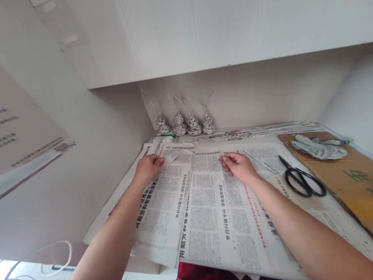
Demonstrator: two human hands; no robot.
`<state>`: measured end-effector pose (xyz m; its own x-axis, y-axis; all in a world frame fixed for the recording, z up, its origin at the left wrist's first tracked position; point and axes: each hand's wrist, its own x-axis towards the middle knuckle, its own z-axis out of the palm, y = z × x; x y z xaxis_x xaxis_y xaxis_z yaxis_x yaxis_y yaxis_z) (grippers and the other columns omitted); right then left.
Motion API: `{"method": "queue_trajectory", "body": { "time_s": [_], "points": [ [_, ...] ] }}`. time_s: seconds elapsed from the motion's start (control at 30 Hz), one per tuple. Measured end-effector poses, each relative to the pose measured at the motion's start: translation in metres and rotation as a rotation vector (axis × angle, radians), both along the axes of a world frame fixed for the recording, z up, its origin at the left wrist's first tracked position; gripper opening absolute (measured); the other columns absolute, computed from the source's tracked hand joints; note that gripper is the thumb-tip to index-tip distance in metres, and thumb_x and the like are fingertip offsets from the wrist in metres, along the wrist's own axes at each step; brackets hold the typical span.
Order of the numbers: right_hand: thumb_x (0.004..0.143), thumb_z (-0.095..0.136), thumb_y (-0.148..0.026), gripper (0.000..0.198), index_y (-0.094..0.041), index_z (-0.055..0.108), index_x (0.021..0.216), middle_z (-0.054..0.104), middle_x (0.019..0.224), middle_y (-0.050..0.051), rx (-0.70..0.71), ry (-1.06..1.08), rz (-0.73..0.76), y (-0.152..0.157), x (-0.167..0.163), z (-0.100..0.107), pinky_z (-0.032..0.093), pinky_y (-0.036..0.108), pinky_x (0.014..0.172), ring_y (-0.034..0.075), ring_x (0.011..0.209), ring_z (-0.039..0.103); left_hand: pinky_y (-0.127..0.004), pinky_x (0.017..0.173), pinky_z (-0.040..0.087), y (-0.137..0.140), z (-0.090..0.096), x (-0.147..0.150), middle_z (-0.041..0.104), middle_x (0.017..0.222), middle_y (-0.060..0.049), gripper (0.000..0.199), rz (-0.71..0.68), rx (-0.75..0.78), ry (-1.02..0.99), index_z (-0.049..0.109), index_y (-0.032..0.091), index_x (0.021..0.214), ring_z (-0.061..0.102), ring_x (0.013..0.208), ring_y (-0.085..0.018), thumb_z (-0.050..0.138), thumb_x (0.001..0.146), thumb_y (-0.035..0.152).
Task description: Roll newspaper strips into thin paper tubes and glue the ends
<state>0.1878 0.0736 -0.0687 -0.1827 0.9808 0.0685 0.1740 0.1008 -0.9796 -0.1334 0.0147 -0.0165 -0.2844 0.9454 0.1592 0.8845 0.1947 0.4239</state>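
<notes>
Forearms (116,234) span the newspaper (209,230); near its far left, the left hand (149,168) curls its fingers beside a paper flap (177,153), hold unclear; over its middle, the right hand's (238,166) pinch together, contents untellable; uneven tugging could tear it; a careless right forearm might knock the scissors (298,181) toward its right.

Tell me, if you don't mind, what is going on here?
A person has both bare hands over spread newspaper. The left hand is beside a pale slip of paper; the right hand has its fingers bent above the sheets. I can't tell whether either grips anything. Black scissors lie to the right, untouched. Four gourd-shaped pieces stand at the back, near thin sticks.
</notes>
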Motion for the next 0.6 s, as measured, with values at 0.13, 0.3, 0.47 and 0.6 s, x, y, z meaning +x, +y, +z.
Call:
{"method": "queue_trajectory", "body": {
  "time_s": [0.13, 0.3, 0.47, 0.6],
  "points": [
    [0.077, 0.056, -0.037, 0.023, -0.017, 0.065, 0.084, 0.059, 0.068, 0.002, 0.003, 0.001, 0.007, 0.000, 0.001, 0.000, 0.041, 0.017, 0.040, 0.009, 0.050, 0.053, -0.025, 0.072, 0.041, 0.000, -0.004, -0.006, 0.069, 0.096, -0.006, 0.028, 0.042, 0.012, 0.023, 0.065, 0.018, 0.099, 0.062, 0.085, -0.019, 0.053, 0.077, 0.031],
    [0.077, 0.055, -0.037, 0.023, -0.017, 0.065, 0.084, 0.058, 0.068, 0.001, 0.012, 0.004, 0.010, -0.001, 0.001, 0.000, 0.041, 0.017, 0.040, 0.009, 0.050, 0.054, -0.026, 0.071, 0.043, -0.002, -0.013, -0.002, 0.067, 0.098, -0.008, 0.049, 0.065, -0.078, 0.078, 0.061, 0.016, 0.108, 0.062, 0.088, -0.022, 0.063, 0.068, 0.045],
    [0.077, 0.055, -0.037, 0.023, -0.017, 0.065, 0.084, 0.059, 0.068, 0.001, 0.014, 0.004, 0.006, 0.000, 0.000, -0.002, 0.042, 0.018, 0.039, 0.009, 0.049, 0.054, -0.026, 0.071, 0.043, 0.001, -0.017, 0.005, 0.069, 0.092, -0.006, 0.035, 0.023, -0.082, 0.095, 0.065, 0.019, 0.094, 0.062, 0.085, -0.021, 0.064, 0.069, 0.043],
    [0.077, 0.055, -0.036, 0.023, -0.017, 0.065, 0.084, 0.059, 0.067, 0.001, 0.021, 0.005, 0.008, 0.001, 0.000, -0.002, 0.042, 0.017, 0.039, 0.009, 0.048, 0.053, -0.027, 0.066, 0.042, 0.003, -0.017, 0.009, 0.069, 0.087, -0.004, 0.027, 0.045, -0.086, 0.111, 0.066, 0.020, 0.087, 0.062, 0.081, -0.021, 0.063, 0.069, 0.040]
  ]
}}
